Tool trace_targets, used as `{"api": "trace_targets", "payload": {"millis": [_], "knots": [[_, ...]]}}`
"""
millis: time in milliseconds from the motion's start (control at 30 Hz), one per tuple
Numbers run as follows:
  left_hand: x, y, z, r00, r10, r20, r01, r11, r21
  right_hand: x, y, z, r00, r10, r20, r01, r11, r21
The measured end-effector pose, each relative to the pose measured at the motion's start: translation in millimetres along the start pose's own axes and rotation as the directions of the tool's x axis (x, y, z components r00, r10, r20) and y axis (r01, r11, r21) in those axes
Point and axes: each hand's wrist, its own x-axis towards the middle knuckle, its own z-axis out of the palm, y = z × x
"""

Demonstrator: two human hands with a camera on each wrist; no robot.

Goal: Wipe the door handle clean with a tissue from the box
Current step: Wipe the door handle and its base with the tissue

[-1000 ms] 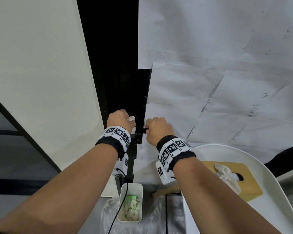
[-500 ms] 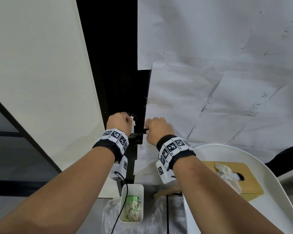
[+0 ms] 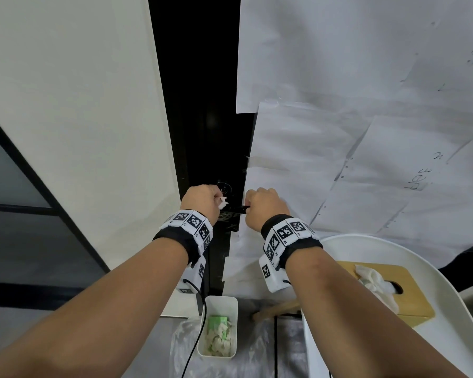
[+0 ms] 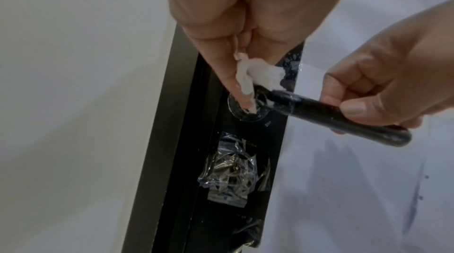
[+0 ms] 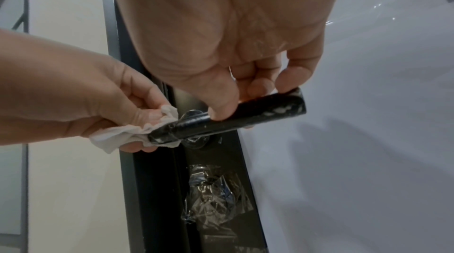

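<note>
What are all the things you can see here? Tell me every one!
door handle: one, black, on the dark door edge, sticking out to the right
tissue: one, white, crumpled, pressed on the handle's inner end by the round base
tissue box: one, tan, on the white tray, a white tissue poking out of its slot
tray: one, white, lower right
small bin: one, white, on the floor below the handle, with green and white scraps inside
paper sheets: several, white, taped over the door
clear plastic wrap: one crinkled patch, below the handle
left hand: pinches the tissue
right hand: grips the handle's outer part
</note>
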Motion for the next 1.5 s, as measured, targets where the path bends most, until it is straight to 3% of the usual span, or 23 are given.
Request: {"api": "trace_targets", "payload": {"millis": [100, 267, 433, 700, 767, 900, 1033, 1067, 1133, 1200, 1267, 1433, 1500], "knots": [[-2.2, -8.8, -3.2, 1.000, -0.009, 0.028, 0.010, 1.000, -0.025, -0.3, 1.3, 0.9, 1.000, -0.004, 0.002, 0.004, 1.000, 0.007], [-10.9, -5.1, 4.8, 0.980, 0.051, -0.194, -0.084, 0.982, -0.166, -0.7, 2.5, 1.8, 1.000, -0.010, -0.012, 0.011, 1.000, 0.006], [-7.4, 4.7, -1.2, 0.966, -0.076, -0.246, -0.018, 0.933, -0.359, -1.9, 4.1, 3.1, 0.999, -0.024, -0.023, 0.024, 1.000, -0.006], [-1.3, 0.5, 2.9, 0.979, -0.013, -0.204, -0.032, 0.976, -0.216, -1.4, 5.0, 4.2, 0.999, -0.033, -0.043, 0.033, 0.999, 0.009], [-1.9, -0.9, 7.7, 0.975, 0.028, -0.219, -0.072, 0.978, -0.197, -1.3, 4.9, 4.7, 0.999, -0.030, -0.040, 0.031, 0.999, 0.019], [0.2, -2.0, 11.7, 0.967, -0.032, -0.251, -0.025, 0.975, -0.219, -1.3, 5.5, 5.0, 0.999, -0.030, -0.038, 0.031, 0.999, 0.033], [2.8, 3.6, 7.5, 0.947, -0.007, -0.321, -0.072, 0.970, -0.234, -1.3, 6.1, 5.0, 0.999, -0.033, -0.033, 0.034, 0.999, 0.037], [10.1, 5.6, 5.6, 0.962, -0.020, -0.274, -0.042, 0.975, -0.220, -1.4, 6.2, 4.8, 0.999, -0.035, -0.034, 0.036, 0.999, 0.037], [27.0, 10.0, 2.6, 0.987, -0.158, -0.034, 0.151, 0.974, -0.168, -1.1, 6.5, 4.2, 0.999, -0.036, -0.036, 0.038, 0.998, 0.041], [34.8, 11.2, 0.9, 0.949, -0.279, 0.149, 0.298, 0.946, -0.127, -1.0, 6.7, 3.7, 0.999, -0.036, -0.033, 0.038, 0.998, 0.043], [37.6, 11.3, 1.3, 0.941, -0.262, 0.216, 0.281, 0.957, -0.065, -1.4, 6.7, 3.6, 0.999, -0.037, -0.030, 0.039, 0.998, 0.043], [36.0, 14.6, 0.8, 0.951, -0.193, 0.243, 0.166, 0.978, 0.127, -0.1, 5.6, 2.9, 0.999, -0.028, -0.017, 0.029, 0.999, 0.038], [28.5, 11.4, 4.3, 0.992, -0.050, 0.115, 0.036, 0.992, 0.123, 0.2, 4.8, 2.3, 1.000, -0.023, -0.014, 0.024, 0.999, 0.037]]}}
